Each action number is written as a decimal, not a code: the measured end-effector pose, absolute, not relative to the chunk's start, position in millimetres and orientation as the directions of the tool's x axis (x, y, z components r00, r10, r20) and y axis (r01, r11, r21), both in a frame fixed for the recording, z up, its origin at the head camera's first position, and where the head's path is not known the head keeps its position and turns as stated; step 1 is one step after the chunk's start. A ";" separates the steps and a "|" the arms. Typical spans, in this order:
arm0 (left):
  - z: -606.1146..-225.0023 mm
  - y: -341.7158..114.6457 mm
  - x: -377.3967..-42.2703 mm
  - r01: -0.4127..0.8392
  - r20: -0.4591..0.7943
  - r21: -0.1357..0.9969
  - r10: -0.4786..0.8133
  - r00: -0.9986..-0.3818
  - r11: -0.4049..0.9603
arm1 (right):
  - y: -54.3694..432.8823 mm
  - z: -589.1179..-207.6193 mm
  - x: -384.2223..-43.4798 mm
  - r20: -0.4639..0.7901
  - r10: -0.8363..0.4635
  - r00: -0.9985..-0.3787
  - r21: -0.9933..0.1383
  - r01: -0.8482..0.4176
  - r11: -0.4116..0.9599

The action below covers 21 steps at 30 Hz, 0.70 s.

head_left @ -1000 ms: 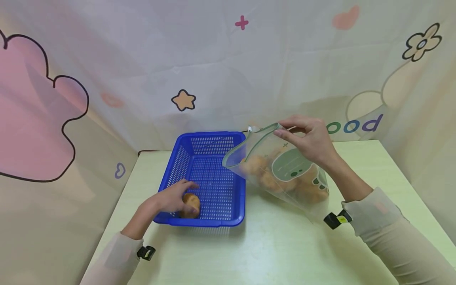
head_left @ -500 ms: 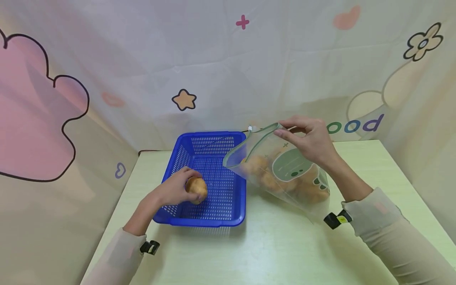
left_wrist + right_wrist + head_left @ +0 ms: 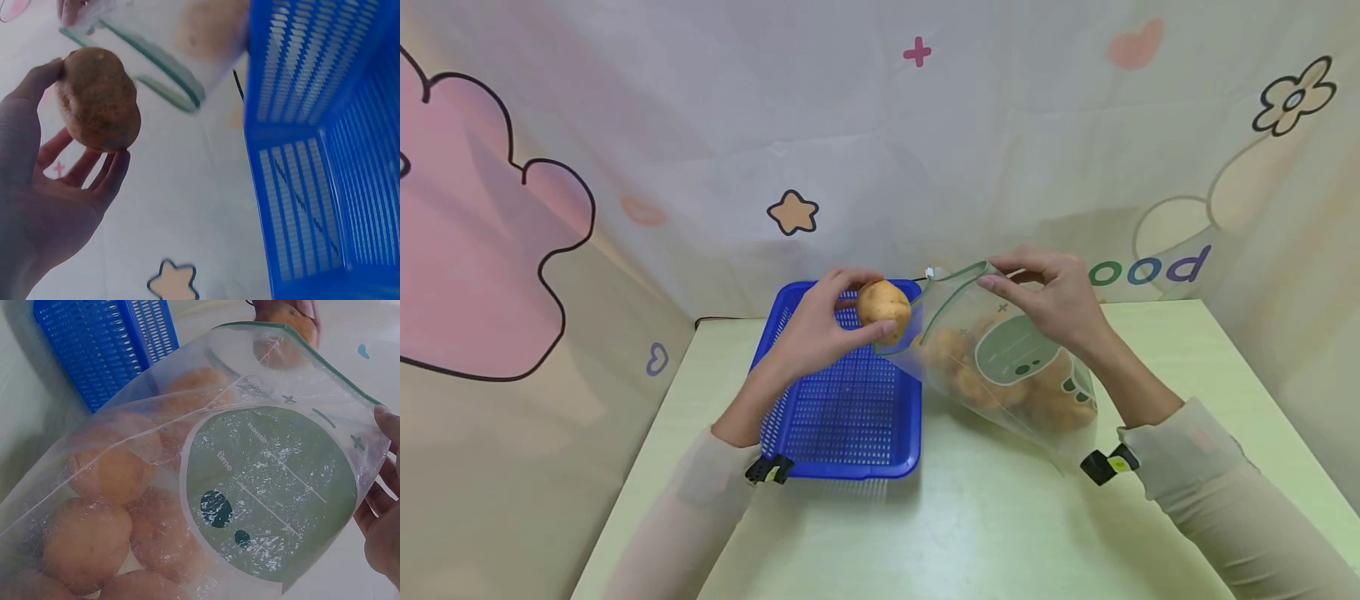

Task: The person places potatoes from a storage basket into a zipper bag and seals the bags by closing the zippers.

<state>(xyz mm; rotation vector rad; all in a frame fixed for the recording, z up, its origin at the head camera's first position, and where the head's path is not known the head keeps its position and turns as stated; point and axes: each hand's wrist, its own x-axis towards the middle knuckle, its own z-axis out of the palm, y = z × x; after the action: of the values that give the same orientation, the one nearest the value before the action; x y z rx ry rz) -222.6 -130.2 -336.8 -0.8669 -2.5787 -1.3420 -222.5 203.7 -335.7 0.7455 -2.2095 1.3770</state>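
My left hand (image 3: 823,325) holds a potato (image 3: 883,312) between thumb and fingers, up at the mouth of a clear zip bag (image 3: 955,308). In the left wrist view the same potato (image 3: 99,100) shows lumpy and brown, gripped at its ends. With thumb and fingers my right hand (image 3: 1052,292) pinches the bag's green-edged top corner, and the mouth gapes toward the left. Several potatoes (image 3: 87,544) lie inside the bag, seen through the plastic beside a printed green patch (image 3: 269,494).
A blue plastic basket (image 3: 850,471) with slotted walls stands left of the bag, under my left forearm. Both rest on a pale green table (image 3: 970,533). A printed cloth (image 3: 850,125) hangs close behind.
My left hand has gripped the potato in the basket, lifted it out and carried it up and right to the bag's mouth. My right hand keeps its hold on the bag.
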 end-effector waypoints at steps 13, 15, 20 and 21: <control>-342.0 -80.7 -229.2 0.537 0.364 0.718 0.418 -0.832 0.444 | 204.0 -335.0 -221.3 0.603 -0.215 -0.768 -0.676 -0.636 0.373; -340.6 -76.5 -226.8 0.545 0.364 0.714 0.432 -0.825 0.440 | 204.2 -335.0 -221.4 0.607 -0.217 -0.765 -0.673 -0.640 0.371; -339.5 -67.3 -221.5 0.565 0.369 0.712 0.464 -0.806 0.416 | 203.5 -334.7 -220.8 0.614 -0.217 -0.759 -0.670 -0.646 0.366; -340.1 -65.7 -220.9 0.569 0.369 0.713 0.471 -0.801 0.410 | 203.3 -334.7 -220.6 0.615 -0.217 -0.758 -0.670 -0.647 0.365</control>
<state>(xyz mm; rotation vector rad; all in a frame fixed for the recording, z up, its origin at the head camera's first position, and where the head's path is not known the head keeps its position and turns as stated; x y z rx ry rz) -220.9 -65.7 -340.1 -0.9419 -2.5433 -1.3540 -220.6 203.3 -334.7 0.7506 -2.2067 1.3686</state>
